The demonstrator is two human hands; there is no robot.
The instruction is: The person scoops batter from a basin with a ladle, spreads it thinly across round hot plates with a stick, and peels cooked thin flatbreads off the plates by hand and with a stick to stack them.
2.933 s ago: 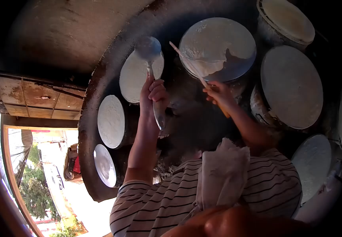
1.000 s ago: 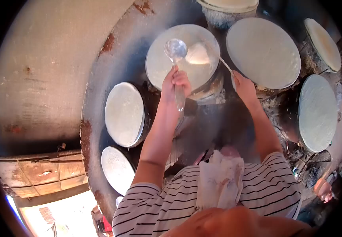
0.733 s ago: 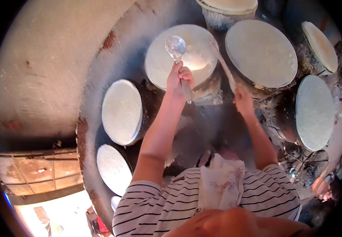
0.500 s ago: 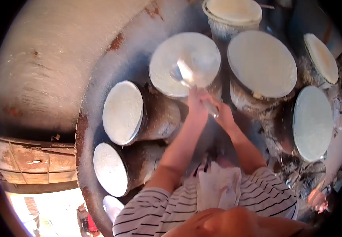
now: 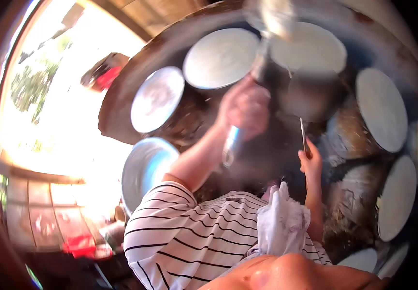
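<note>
My left hand (image 5: 245, 107) is wrapped round the metal handle of a ladle (image 5: 262, 53). The ladle's head is raised at the top of the view, smeared by motion, with something white on it. Lower and to the right, my right hand (image 5: 311, 158) grips a thin, pale-edged stick (image 5: 302, 131) that points away from me. Behind the ladle are a round white top (image 5: 221, 58) and another round white top (image 5: 310, 48). Below the second one is a dark, blurred drum-like body (image 5: 315, 94).
More white round tops (image 5: 382, 108) on sooty drums ring me to the right. At left stand a smaller pale disc (image 5: 158, 99) and a shiny basin (image 5: 130, 176). A curved, worn rim (image 5: 122, 113) runs behind them, near a bright opening (image 5: 49, 121).
My view has swung left towards the bright opening. The ladle has lifted off a white top in my left hand, and my right hand has drawn apart to the right with the stick.
</note>
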